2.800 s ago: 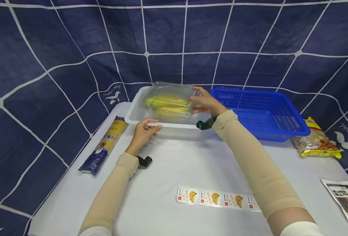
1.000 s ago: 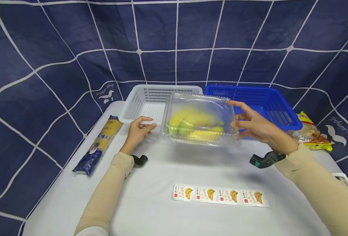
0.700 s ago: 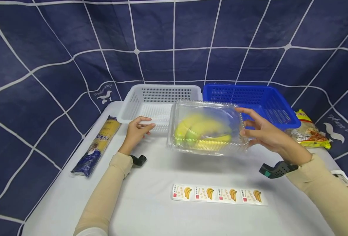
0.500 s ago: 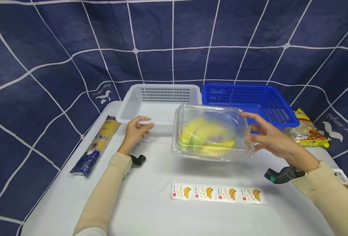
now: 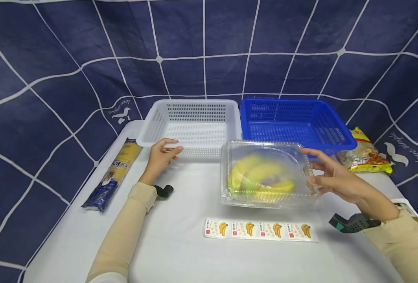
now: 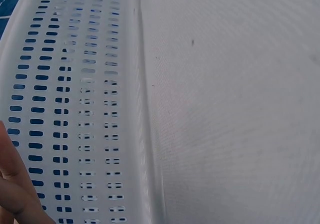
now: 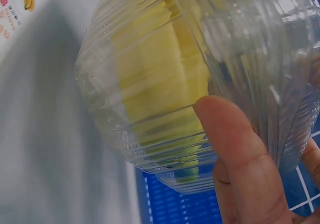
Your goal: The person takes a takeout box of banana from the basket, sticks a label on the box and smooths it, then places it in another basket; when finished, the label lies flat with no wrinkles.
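My right hand (image 5: 339,181) holds a clear plastic clamshell box (image 5: 293,163) by its right end, thumb in front and fingers behind. Through its lid shows a bunch of yellow-green bananas (image 5: 262,175). The box hangs over the table, in front of the two baskets. In the right wrist view, the thumb (image 7: 235,144) presses the ribbed end wall. With thumb and fingers, my left hand (image 5: 161,159) pinches the front rim of the white perforated basket (image 5: 198,133). A strip of banana-picture stickers (image 5: 262,230) lies on the table below the box.
Right of the white basket stands a blue basket (image 5: 283,131), its front partly behind the box. A long pasta packet (image 5: 113,173) lies at left. A yellow snack bag (image 5: 364,153) sits at far right, with a flat package (image 5: 417,218) nearer the right edge.
The box of bananas has come out of the white basket with my right hand, moving right and toward me. My left hand stays at the basket rim.
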The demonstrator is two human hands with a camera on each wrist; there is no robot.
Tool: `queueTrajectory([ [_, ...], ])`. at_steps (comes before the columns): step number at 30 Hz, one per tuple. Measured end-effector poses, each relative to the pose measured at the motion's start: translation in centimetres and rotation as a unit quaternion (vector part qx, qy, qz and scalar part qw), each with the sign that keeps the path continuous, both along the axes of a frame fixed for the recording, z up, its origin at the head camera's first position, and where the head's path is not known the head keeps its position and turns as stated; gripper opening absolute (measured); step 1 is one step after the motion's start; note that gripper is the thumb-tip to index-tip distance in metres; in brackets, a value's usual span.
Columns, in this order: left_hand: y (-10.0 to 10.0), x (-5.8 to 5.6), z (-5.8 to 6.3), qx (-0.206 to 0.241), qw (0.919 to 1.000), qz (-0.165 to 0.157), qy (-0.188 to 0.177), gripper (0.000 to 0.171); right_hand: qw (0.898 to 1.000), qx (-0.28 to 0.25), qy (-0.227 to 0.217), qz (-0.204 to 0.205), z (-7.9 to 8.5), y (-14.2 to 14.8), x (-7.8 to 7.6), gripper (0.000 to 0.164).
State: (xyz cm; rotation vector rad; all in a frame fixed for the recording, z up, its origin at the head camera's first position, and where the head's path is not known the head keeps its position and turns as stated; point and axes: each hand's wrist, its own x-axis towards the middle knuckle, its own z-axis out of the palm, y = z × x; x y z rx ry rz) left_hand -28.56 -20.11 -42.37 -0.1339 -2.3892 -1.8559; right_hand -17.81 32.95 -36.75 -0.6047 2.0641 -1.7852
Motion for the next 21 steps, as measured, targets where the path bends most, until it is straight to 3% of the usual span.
queueTrajectory([
  [8, 0.0, 0.0, 0.0, -0.002, 1.0, 0.005, 0.002, 0.05, 0.998, -0.038, -0.02, 0.043, -2.0, 0.2, 0.1, 0.081],
  [21, 0.2, 0.0, 0.2, 0.006, 0.9999, 0.009, -0.011, 0.047, 0.999, -0.004, -0.045, 0.026, -3.9, -0.3, -1.4, 0.073],
])
